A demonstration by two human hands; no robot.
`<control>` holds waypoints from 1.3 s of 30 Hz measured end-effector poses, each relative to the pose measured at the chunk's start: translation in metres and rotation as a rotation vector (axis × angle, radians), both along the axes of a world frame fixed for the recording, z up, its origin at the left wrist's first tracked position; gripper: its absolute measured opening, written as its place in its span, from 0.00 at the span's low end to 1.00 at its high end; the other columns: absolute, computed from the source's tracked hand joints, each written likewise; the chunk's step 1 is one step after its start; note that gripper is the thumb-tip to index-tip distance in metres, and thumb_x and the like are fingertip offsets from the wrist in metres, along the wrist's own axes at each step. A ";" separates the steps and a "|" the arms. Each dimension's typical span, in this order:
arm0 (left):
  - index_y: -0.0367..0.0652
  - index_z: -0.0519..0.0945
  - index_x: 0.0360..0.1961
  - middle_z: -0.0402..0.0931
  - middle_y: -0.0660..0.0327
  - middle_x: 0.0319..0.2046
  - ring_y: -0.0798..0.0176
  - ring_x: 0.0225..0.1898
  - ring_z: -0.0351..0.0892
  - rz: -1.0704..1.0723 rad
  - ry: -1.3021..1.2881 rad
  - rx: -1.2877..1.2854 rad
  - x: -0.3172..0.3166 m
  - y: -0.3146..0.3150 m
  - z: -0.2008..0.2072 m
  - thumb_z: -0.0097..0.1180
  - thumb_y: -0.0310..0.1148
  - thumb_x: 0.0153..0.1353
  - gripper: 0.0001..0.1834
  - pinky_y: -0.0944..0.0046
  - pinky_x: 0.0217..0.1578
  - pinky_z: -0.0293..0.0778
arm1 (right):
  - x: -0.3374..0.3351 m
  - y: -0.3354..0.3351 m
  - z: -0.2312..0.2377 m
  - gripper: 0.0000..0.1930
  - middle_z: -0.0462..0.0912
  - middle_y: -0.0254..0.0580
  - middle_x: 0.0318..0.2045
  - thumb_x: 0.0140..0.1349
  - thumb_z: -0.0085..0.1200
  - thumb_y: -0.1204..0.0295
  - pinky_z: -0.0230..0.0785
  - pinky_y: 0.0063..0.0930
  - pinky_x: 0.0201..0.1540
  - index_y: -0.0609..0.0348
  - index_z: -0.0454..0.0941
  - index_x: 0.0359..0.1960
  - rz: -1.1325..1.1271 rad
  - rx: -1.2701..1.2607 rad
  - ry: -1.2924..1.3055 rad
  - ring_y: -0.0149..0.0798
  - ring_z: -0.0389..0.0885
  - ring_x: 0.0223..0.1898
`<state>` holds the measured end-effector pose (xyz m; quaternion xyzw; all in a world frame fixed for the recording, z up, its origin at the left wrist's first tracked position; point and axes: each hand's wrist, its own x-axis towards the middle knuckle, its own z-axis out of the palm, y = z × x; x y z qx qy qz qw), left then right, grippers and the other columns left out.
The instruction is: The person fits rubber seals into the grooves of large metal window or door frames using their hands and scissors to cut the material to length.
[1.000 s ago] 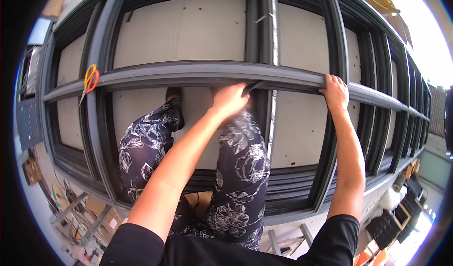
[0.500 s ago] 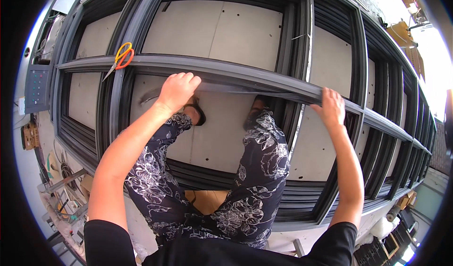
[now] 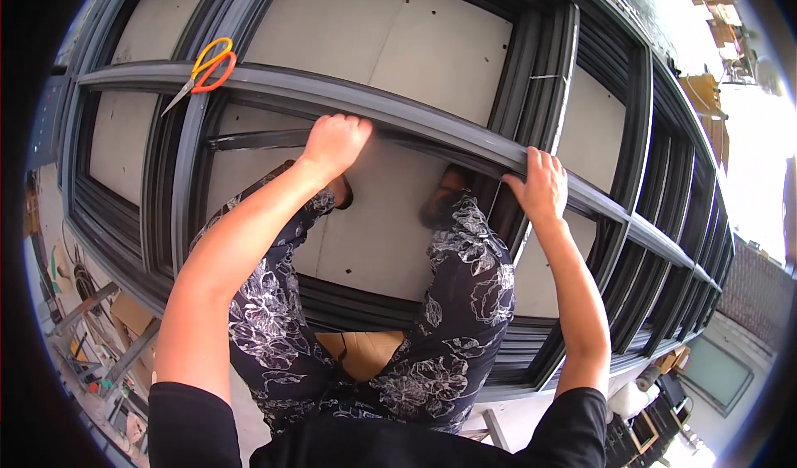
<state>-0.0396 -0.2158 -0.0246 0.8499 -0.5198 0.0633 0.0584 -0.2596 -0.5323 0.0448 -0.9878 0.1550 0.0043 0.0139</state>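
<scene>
The left hand (image 3: 339, 146) is curled into a closed fist around a long, thin, glossy black strip (image 3: 266, 139) that looks flexible, just below the straight grey metal bar (image 3: 415, 118) crossing the view. Far to the left, a pair of scissors (image 3: 193, 81) with one yellow and one orange handle loop lies across that bar, blades pointing down and left. Between scissors and fist, the strip's loose length stretches left, its end close to the grey metal upright (image 3: 193, 144); half a second ago this tail was only a blur, and now it shows nearly straight. To the right of the fist, the strip runs along the bar's near edge, though how far it is seated there I cannot tell. The right hand (image 3: 541, 186) is laid over the bar, fingers on top, thumb at the near edge; whether it pinches the strip is hidden. It sits farther left along the bar than half a second ago, nearer the other hand, so the two now span a shorter stretch of strip.
</scene>
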 end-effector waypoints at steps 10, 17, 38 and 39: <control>0.43 0.72 0.30 0.72 0.61 0.24 0.54 0.28 0.77 -0.156 0.197 -0.308 -0.025 -0.006 0.089 0.61 0.26 0.47 0.10 0.57 0.29 0.74 | -0.007 0.021 -0.009 0.48 0.72 0.44 0.58 0.38 0.72 0.73 0.58 0.47 0.68 0.57 0.64 0.67 0.083 -0.110 -0.038 0.47 0.70 0.60; 0.38 0.73 0.34 0.78 0.51 0.28 0.44 0.34 0.81 0.104 0.553 0.124 -0.014 -0.006 0.046 0.62 0.33 0.56 0.12 0.49 0.34 0.76 | -0.010 0.011 -0.036 0.44 0.73 0.42 0.54 0.41 0.71 0.74 0.61 0.47 0.65 0.57 0.65 0.65 0.091 -0.253 -0.140 0.45 0.72 0.55; 0.38 0.80 0.31 0.81 0.48 0.28 0.43 0.34 0.83 0.187 0.532 0.072 -0.005 -0.015 0.010 0.62 0.35 0.57 0.10 0.48 0.34 0.78 | 0.008 0.011 -0.012 0.31 0.80 0.42 0.45 0.47 0.72 0.67 0.64 0.45 0.58 0.57 0.73 0.55 -0.038 0.003 -0.029 0.48 0.76 0.52; 0.38 0.79 0.32 0.81 0.48 0.28 0.43 0.33 0.83 0.161 0.551 0.089 -0.004 -0.014 0.009 0.62 0.36 0.57 0.11 0.48 0.35 0.78 | 0.010 0.012 -0.010 0.32 0.80 0.42 0.45 0.46 0.72 0.66 0.64 0.45 0.58 0.57 0.73 0.55 -0.048 0.015 0.007 0.48 0.76 0.52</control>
